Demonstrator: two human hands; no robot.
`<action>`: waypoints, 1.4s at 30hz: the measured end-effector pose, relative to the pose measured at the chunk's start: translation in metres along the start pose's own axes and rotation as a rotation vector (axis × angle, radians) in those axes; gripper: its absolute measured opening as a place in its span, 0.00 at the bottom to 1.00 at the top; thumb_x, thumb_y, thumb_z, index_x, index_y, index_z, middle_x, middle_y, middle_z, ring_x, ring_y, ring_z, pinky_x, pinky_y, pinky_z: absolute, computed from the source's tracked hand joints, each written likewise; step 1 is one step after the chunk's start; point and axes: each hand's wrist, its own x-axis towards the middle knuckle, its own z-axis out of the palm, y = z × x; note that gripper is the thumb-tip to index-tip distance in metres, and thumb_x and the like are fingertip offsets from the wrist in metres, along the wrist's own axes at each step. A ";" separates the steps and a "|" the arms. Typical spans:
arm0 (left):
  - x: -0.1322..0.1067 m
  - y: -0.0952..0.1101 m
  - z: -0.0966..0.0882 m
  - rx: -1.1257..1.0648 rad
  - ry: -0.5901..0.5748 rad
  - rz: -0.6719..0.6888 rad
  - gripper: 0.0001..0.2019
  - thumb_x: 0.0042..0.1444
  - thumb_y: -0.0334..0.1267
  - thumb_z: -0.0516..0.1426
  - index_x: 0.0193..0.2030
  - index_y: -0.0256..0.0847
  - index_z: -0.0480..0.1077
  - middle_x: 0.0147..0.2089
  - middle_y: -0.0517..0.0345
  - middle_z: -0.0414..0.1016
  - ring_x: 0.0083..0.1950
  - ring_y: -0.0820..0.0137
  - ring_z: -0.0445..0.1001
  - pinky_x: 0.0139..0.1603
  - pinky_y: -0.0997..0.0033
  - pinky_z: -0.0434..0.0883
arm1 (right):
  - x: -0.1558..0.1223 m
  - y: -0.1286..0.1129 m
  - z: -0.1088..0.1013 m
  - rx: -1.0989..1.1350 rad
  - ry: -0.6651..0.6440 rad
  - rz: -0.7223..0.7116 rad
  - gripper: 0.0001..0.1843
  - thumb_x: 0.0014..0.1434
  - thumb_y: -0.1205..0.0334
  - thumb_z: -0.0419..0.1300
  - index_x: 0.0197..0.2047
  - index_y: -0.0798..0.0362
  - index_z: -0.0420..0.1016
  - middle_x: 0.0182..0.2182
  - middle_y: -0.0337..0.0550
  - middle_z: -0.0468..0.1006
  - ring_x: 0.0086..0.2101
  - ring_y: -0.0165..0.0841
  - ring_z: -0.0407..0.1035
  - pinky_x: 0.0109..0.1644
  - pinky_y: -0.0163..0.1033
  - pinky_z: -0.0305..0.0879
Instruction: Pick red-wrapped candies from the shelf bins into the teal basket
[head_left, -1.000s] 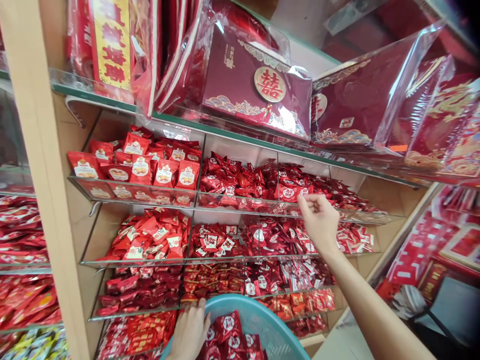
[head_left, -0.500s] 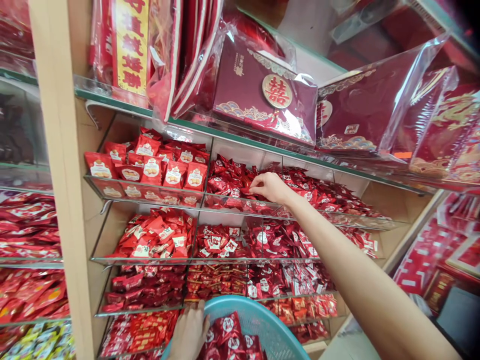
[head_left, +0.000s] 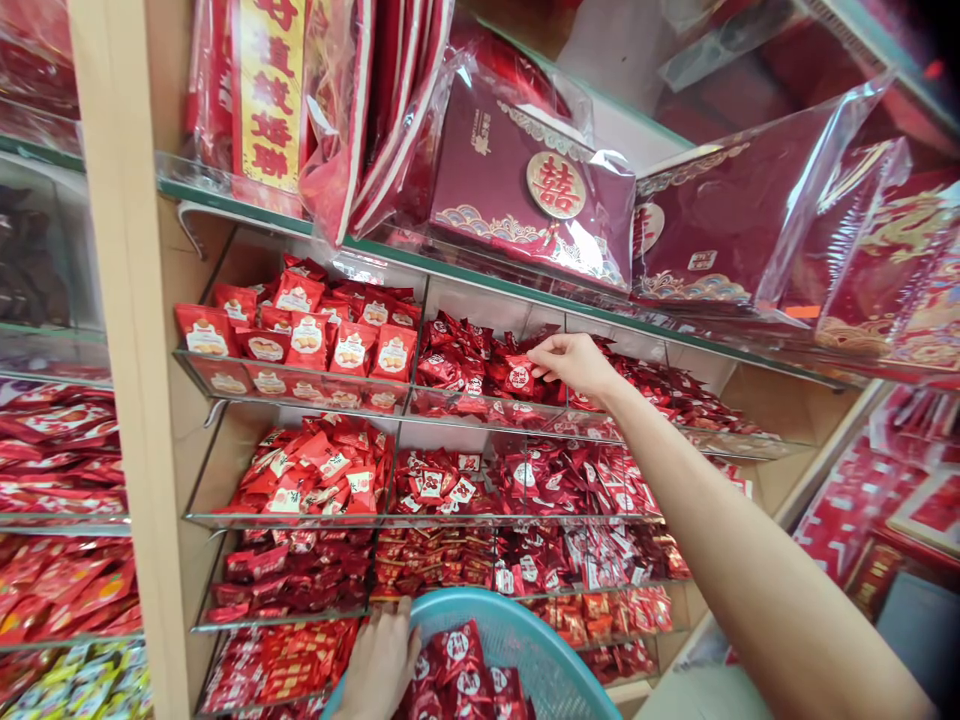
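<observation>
My right hand (head_left: pixel 574 364) reaches to the upper candy shelf, thumb and fingers pinched at the corner of a small red candy packet (head_left: pixel 519 378) with a round white label. More dark red packets (head_left: pixel 448 365) lie in the compartment around it. At the bottom of the view, my left hand (head_left: pixel 377 660) is closed over the rim of a blue plastic basket (head_left: pixel 551 650); part of its grip is hidden. Inside the basket sit several red packets (head_left: pixel 459 650) with round white labels, like the pinched one.
Clear dividers and front lips split the shelves (head_left: pixel 480 520) into compartments of red sweets. Just above my right hand runs a glass shelf edge (head_left: pixel 487 268) carrying purple boxes (head_left: pixel 525 190) in plastic. A wooden post (head_left: pixel 124 300) stands at the left.
My right hand has moved a little to the right, and the labelled packet now shows at its fingertips. The left hand stays on the basket rim.
</observation>
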 end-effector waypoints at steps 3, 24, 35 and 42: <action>0.000 -0.002 0.002 0.000 -0.004 -0.008 0.22 0.61 0.37 0.43 0.60 0.33 0.59 0.54 0.42 0.69 0.55 0.61 0.68 0.53 0.64 0.65 | 0.000 -0.007 -0.002 0.088 -0.006 0.037 0.05 0.53 0.70 0.61 0.26 0.60 0.72 0.18 0.39 0.74 0.20 0.22 0.67 0.22 0.24 0.65; -0.005 -0.008 0.013 0.015 0.060 -0.013 0.21 0.62 0.36 0.43 0.59 0.32 0.60 0.48 0.39 0.73 0.52 0.58 0.70 0.51 0.59 0.67 | 0.015 -0.009 0.038 -0.089 0.001 -0.021 0.08 0.53 0.64 0.59 0.25 0.56 0.69 0.20 0.41 0.74 0.21 0.28 0.69 0.28 0.33 0.68; -0.002 -0.004 0.010 0.011 0.030 0.006 0.22 0.61 0.37 0.43 0.60 0.32 0.60 0.52 0.39 0.71 0.54 0.59 0.69 0.53 0.61 0.65 | -0.015 -0.011 0.012 -0.654 -0.381 -0.023 0.31 0.59 0.42 0.45 0.17 0.54 0.69 0.21 0.46 0.75 0.25 0.33 0.68 0.33 0.37 0.61; -0.002 -0.008 0.015 0.012 0.055 -0.007 0.22 0.61 0.37 0.43 0.60 0.33 0.60 0.51 0.41 0.71 0.53 0.60 0.70 0.51 0.61 0.67 | -0.017 -0.013 0.011 -0.265 -0.402 0.106 0.25 0.60 0.46 0.47 0.30 0.57 0.74 0.34 0.52 0.79 0.33 0.33 0.71 0.38 0.35 0.65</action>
